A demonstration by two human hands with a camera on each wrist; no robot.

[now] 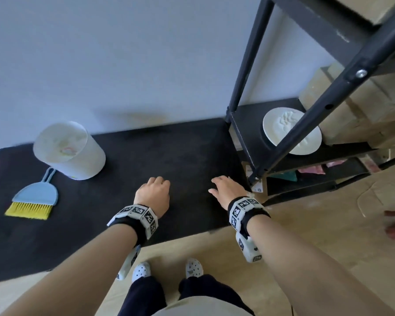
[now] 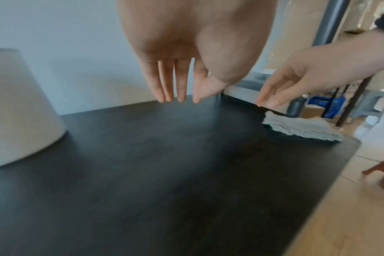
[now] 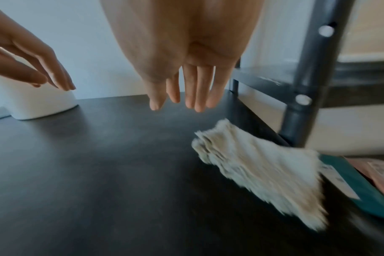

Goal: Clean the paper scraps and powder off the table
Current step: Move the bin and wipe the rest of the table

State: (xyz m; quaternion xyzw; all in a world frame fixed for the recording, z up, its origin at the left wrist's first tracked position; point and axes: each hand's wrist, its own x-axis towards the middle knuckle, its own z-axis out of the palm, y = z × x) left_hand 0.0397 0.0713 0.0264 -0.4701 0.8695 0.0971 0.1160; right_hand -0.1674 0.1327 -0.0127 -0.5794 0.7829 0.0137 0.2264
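Both hands hover empty over the black table point(image 1: 180, 151). My left hand point(image 1: 154, 192) is near the middle front, fingers straight and pointing down point(image 2: 178, 86). To its right, by the table's right edge, my right hand point(image 1: 224, 188) has its fingers loosely spread point(image 3: 186, 93). A fluffy white cloth point(image 3: 259, 171) lies on the table under and to the right of that hand, also visible in the left wrist view point(image 2: 300, 128). A white bin point(image 1: 69, 151) stands at the back left. A blue dustpan with a yellow brush point(image 1: 33, 201) lies in front of it.
A black metal shelf rack point(image 1: 290, 124) stands against the table's right edge, holding a white plate point(image 1: 306, 142) and cardboard boxes point(image 1: 351, 106). A teal packet point(image 3: 362, 187) lies on its lower shelf. A wall runs behind the table. My feet point(image 1: 167, 269) stand on the wooden floor.
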